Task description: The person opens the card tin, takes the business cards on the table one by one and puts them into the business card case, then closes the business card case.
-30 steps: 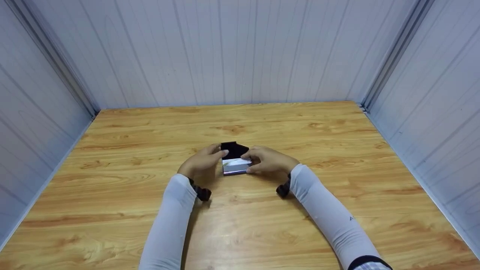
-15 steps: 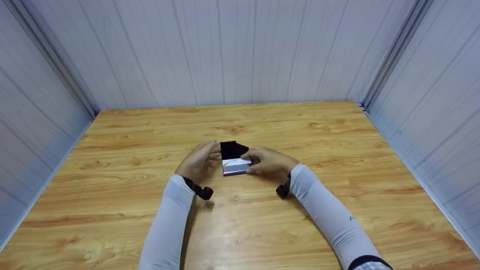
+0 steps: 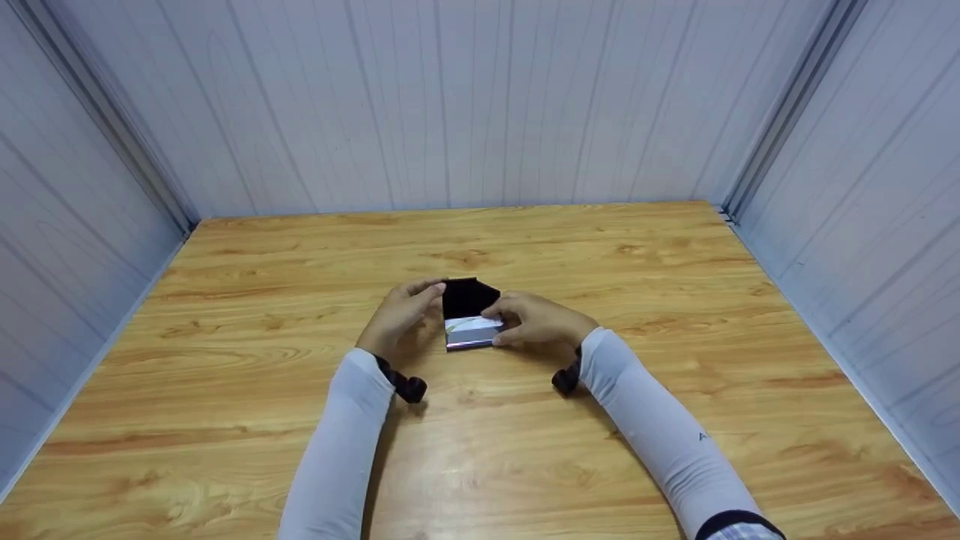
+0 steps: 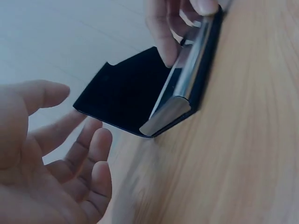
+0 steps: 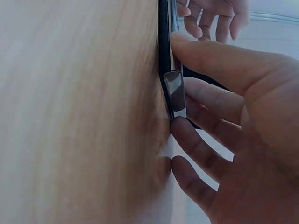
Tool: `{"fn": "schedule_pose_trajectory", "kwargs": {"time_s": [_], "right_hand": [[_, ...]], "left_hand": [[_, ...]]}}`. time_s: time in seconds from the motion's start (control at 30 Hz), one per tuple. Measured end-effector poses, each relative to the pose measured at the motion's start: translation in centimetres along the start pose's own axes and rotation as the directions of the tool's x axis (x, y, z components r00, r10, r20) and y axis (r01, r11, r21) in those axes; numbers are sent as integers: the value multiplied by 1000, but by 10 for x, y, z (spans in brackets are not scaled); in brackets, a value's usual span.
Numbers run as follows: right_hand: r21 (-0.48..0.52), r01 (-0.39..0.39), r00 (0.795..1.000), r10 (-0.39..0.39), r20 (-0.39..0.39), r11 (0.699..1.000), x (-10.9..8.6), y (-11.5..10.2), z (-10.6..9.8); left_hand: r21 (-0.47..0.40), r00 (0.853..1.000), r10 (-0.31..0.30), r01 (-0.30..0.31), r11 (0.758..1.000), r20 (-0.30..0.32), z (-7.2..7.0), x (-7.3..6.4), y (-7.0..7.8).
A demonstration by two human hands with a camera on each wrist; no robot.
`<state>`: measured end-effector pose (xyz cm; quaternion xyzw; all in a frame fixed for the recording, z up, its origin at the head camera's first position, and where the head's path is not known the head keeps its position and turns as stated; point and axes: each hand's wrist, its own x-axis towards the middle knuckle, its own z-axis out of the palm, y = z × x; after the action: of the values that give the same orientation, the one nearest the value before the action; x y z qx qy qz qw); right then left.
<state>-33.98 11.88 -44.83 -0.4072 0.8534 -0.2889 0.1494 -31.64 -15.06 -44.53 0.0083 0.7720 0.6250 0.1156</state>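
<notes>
A black business card case (image 3: 463, 343) with a shiny metal frame lies on the wooden table, its black flap (image 4: 124, 93) raised at an angle in the left wrist view. My right hand (image 3: 546, 319) holds the case at its right end, thumb at the front edge and fingers on the inner side and end. At the flap's left outer corner is my left hand (image 3: 400, 313); its index finger reaches behind the flap and the thumb tip is close to the edge. Its other fingers are loosely bent and hold nothing. Something light shows inside the metal frame.
The wood-grain table (image 3: 480, 450) runs back to a pale panelled wall (image 3: 465, 105). Similar panels rise along the left and right sides. A small black camera is strapped on each wrist, over white sleeves.
My left hand drew its thumb off the case, shifted slightly left, then came back to the flap's outer corner. The flap now stands slightly higher. My right hand has stayed in place.
</notes>
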Motion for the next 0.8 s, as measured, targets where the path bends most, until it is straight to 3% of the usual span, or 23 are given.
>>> {"fn": "schedule_pose_trajectory", "kwargs": {"time_s": [0.2,0.33,0.57,0.7,0.8], "right_hand": [[14,-55,998,55,12,998,-1,0,1],[3,-63,998,63,7,998,-1,-2,0],[53,-94,995,96,-32,994,-2,-3,-3],[148,-135,979,155,-131,980,-4,-1,-6],[175,-145,962,180,-206,974,-5,1,-7]], "left_hand": [[177,985,124,-101,979,-123,5,0,0],[240,973,178,-140,961,-144,7,0,1],[260,969,221,-185,948,-114,5,-2,1],[265,970,233,-207,942,-71,4,-4,0],[283,973,233,-222,933,-5,1,-5,0]]}}
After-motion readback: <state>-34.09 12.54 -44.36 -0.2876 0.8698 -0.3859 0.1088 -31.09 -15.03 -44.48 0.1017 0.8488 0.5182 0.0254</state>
